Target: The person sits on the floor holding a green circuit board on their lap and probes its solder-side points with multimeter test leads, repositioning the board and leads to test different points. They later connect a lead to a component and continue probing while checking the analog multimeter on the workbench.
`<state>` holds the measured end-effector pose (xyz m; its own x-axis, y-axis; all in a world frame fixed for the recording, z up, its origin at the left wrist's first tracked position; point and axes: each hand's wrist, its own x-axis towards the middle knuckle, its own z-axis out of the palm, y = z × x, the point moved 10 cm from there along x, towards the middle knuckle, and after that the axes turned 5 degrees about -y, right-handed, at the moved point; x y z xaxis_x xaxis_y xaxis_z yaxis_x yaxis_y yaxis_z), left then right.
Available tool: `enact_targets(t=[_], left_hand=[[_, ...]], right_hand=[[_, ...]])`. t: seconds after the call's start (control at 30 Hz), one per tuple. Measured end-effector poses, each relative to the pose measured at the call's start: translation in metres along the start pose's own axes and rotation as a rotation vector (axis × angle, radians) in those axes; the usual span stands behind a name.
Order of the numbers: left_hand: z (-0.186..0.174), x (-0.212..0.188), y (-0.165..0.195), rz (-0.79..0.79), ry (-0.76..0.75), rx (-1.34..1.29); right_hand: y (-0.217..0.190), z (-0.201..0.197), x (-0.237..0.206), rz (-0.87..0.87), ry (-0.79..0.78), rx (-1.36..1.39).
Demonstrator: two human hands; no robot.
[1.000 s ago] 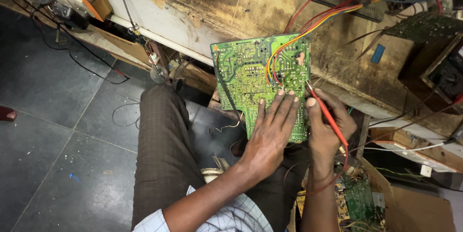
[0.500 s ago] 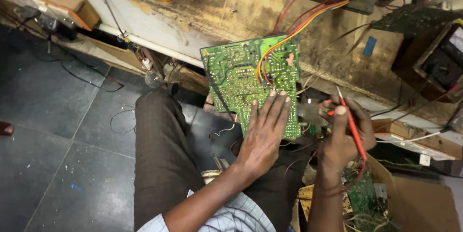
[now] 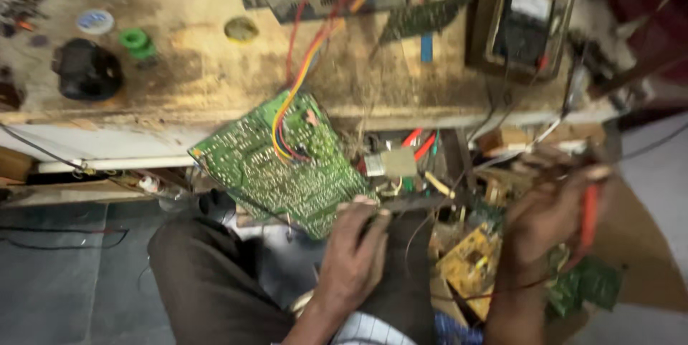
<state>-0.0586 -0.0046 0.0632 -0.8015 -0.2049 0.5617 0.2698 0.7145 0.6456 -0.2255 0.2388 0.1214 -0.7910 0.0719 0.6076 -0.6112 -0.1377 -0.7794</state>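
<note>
A worn wooden tabletop [image 3: 215,65] cluttered with wires fills the top of the view. The left hand [image 3: 355,255], fingers curled, grips the lower edge of a green circuit board [image 3: 276,162] tilted at its 11 o'clock. The right hand [image 3: 548,219] has its fingers closed around a red probe [image 3: 589,216] at 3 o'clock.

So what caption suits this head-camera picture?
Left hand grips a green circuit board; right hand holds a red probe.
</note>
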Motion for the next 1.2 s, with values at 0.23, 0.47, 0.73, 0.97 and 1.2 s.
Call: enact_targets(t=[0.23, 0.47, 0.73, 0.97, 1.2], left_hand=[[0.089, -0.044, -0.012, -0.282, -0.522, -0.422], [0.111, -0.05, -0.033, -0.473, -0.453, -0.266], [0.093, -0.029, -0.035, -0.349, -0.276, -0.052], [0.113, -0.021, -0.036, -0.173, -0.31, 0.319], [0.104, -0.023, -0.003, -0.033, -0.431, -0.061]], right_hand=[[-0.046, -0.059, -0.028, 0.074, -0.016, 0.204], [-0.075, -0.038, -0.045, 0.083, -0.099, 0.223], [-0.016, 0.014, -0.042, 0.5, -0.349, -0.143], [0.038, 0.082, -0.085, 0.27, -0.941, -0.796], [0.053, 0.08, -0.093, 0.197, -0.906, -0.931]])
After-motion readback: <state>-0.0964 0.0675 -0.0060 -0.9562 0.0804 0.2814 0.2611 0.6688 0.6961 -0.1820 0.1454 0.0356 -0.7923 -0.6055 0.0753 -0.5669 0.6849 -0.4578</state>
